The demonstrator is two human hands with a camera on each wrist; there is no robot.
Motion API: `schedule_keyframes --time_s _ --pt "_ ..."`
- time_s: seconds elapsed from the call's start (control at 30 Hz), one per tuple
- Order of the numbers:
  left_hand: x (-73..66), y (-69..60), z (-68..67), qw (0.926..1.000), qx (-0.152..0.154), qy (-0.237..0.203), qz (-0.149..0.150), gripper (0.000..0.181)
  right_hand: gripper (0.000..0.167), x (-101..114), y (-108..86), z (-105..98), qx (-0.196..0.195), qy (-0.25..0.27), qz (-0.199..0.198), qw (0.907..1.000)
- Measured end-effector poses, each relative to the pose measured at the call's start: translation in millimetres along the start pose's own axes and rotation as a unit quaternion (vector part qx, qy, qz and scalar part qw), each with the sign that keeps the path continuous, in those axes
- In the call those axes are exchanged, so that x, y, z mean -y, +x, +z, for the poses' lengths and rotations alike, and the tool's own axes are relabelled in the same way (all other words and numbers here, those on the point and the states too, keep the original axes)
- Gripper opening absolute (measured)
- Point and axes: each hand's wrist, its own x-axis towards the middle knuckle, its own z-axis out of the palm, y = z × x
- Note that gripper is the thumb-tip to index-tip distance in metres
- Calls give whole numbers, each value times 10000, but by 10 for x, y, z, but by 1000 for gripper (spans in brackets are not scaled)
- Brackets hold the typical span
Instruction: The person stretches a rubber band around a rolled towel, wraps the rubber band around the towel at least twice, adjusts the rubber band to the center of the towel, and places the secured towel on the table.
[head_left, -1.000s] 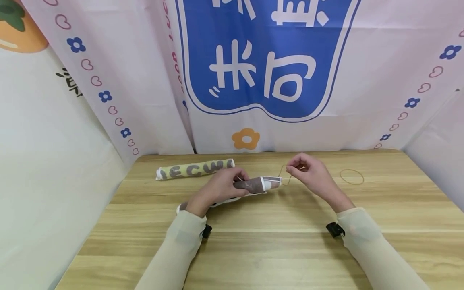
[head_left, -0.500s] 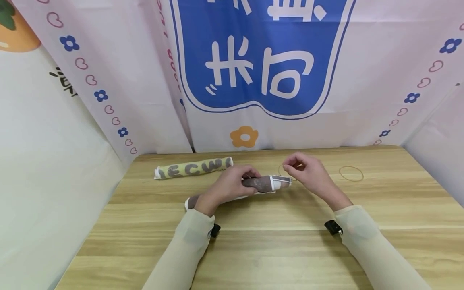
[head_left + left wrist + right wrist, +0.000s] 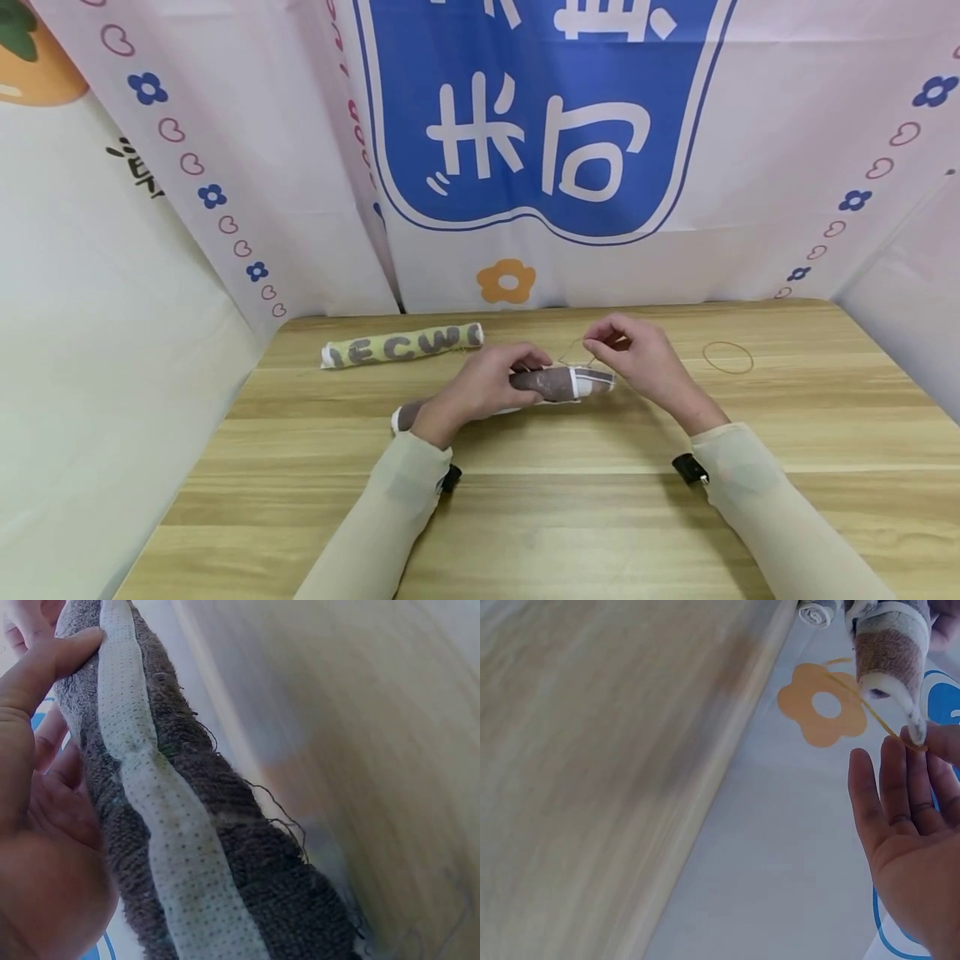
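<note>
"Gripping what in each hand?"

"My left hand (image 3: 483,385) grasps a brown rolled towel (image 3: 552,384) at the worktop (image 3: 570,517); my right hand (image 3: 641,357) pinches a thin elastic band (image 3: 870,712)."

"Which way does the rolled towel run?"

"Left to right in front of me, its right end angled slightly away from my body. That end lies just beside my right hand, the nearer of the two; my left holds the towel farther back."

"Is the band around it?"

"The loop shows at the towel's far edge. Whether it encircles the towel, I cannot tell."
</note>
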Motion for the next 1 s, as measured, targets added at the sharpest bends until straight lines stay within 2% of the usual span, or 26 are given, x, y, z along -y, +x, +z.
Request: schedule_keyframes --time_s 0.23,0.33,0.53,0.73,0.83,1.0 --pt "9 -12 2 9998 -137 -33 109 61 6 25 -12 13 342 108 -108 9993" --pt "13 -9 -2 9997 -148 -19 177 62 6 46 -22 21 437 193 -195 9987" --pt "4 -10 -12 9998 -123 18 157 56 6 91 -42 34 532 230 -291 9979" --pt "9 -13 -12 9992 -159 -48 367 53 7 135 -56 43 569 217 -519 9968" --pt "14 -11 -4 9989 -165 -44 437 47 8 142 -61 45 566 191 -565 9966" --pt "10 -17 2 9990 -232 -16 387 35 7 135 -55 40 626 201 -517 9965"
